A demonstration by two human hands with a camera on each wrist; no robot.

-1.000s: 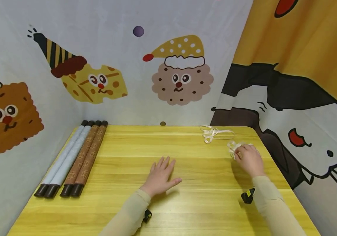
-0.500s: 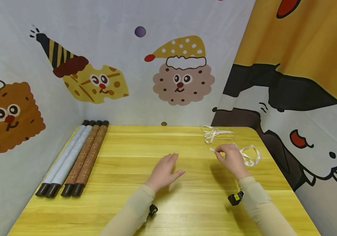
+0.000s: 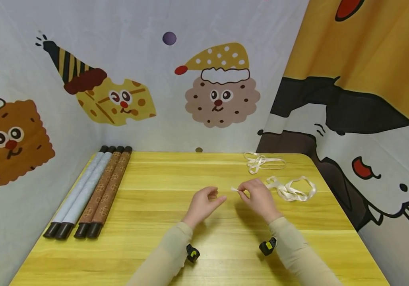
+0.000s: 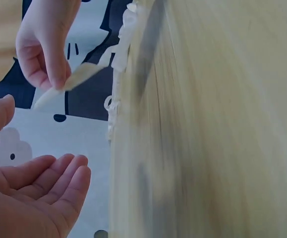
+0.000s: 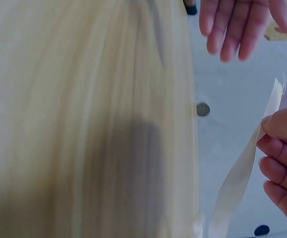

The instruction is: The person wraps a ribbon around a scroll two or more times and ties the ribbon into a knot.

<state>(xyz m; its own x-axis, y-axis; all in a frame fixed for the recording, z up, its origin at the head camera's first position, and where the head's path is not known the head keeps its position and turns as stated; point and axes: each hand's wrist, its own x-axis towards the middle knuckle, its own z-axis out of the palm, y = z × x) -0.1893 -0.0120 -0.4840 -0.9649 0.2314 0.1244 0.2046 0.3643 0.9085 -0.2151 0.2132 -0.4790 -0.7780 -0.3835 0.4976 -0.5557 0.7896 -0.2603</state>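
Between thumb and forefinger, my right hand point(image 3: 259, 200) pinches a white satin ribbon point(image 5: 240, 176) just behind its frayed end. From that hand the ribbon trails right to a loose looped bundle point(image 3: 297, 191) on the table. My left hand point(image 3: 203, 205) faces it across a small gap, fingers loosely bent and thumb apart, holding nothing. The left wrist view shows the left palm point(image 4: 39, 198) turned up below the ribbon's free end, not touching it. A second bundle of thin white ribbon point(image 3: 260, 162) lies near the table's back edge.
At the left of the wooden table point(image 3: 175, 171) lie two pale blue rolls point(image 3: 82, 188) and two brown patterned rolls point(image 3: 109, 188), all with black end caps. Behind the table hangs a printed cloth point(image 3: 136, 39), with a yellow one at right.
My right hand has picked the ribbon's end out of the nearer bundle and drawn it left, stretching the ribbon out. My left hand has shifted slightly right, its fingers bending from straight.
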